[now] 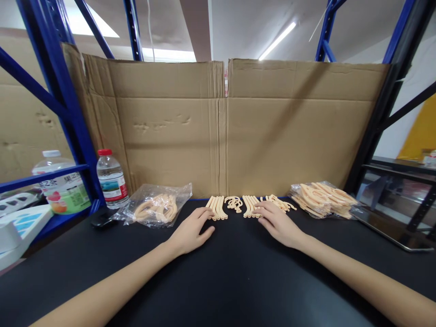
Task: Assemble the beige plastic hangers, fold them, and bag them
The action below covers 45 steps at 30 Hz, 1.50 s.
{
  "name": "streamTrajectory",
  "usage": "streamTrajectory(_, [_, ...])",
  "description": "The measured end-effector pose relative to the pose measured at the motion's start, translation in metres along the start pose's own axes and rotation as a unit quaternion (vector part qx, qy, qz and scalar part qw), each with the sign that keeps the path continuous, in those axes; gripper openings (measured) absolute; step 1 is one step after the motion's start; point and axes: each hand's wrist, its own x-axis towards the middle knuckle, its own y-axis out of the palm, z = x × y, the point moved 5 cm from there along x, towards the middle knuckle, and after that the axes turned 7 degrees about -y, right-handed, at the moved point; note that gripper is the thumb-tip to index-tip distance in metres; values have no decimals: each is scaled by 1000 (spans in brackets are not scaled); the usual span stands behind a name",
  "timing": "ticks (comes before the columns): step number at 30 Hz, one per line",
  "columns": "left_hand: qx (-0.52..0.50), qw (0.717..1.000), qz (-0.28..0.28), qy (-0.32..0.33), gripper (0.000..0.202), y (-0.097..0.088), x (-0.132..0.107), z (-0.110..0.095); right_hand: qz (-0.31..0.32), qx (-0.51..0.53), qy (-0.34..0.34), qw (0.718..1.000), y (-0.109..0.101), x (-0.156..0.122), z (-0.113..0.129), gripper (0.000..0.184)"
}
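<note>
My left hand point(192, 230) rests palm down on the black table, fingers stretched out and thumb apart. Its fingertips lie at the outer edge of a left row of slim, cream-coloured curved pieces point(220, 210). Opposite it, my right hand point(282, 225) also lies flat with spread fingers, its tips over the side of a right row of similar pieces point(248, 206). Neither hand visibly grips anything. Between the rows sits a small cluster of curled cream pieces point(234, 203). Another loose group of cream pieces point(277, 202) lies behind my right hand, partly hidden by it.
A clear plastic bag with cream parts point(156, 206) lies left, and a fuller bag of them point(323, 200) right. A red-capped water bottle point(112, 179) and a black object point(102, 220) are far left. Cardboard panels point(170, 131) and blue rack posts point(73, 122) enclose the table.
</note>
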Motion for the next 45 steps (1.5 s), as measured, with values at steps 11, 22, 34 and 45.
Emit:
streamTrajectory(11, [26, 982, 187, 18, 72, 18, 0, -5, 208, 70, 36, 975, 28, 2, 8, 68])
streamTrajectory(22, [-23, 992, 120, -26, 68, 13, 4, 1, 191, 56, 27, 980, 21, 1, 10, 59])
streamTrajectory(34, [-8, 994, -3, -109, 45, 16, 0, 23, 90, 86, -74, 989, 11, 0, 27, 18])
streamTrajectory(45, [6, 997, 1, -79, 41, 21, -1, 22, 70, 70, -95, 990, 10, -2, 27, 22])
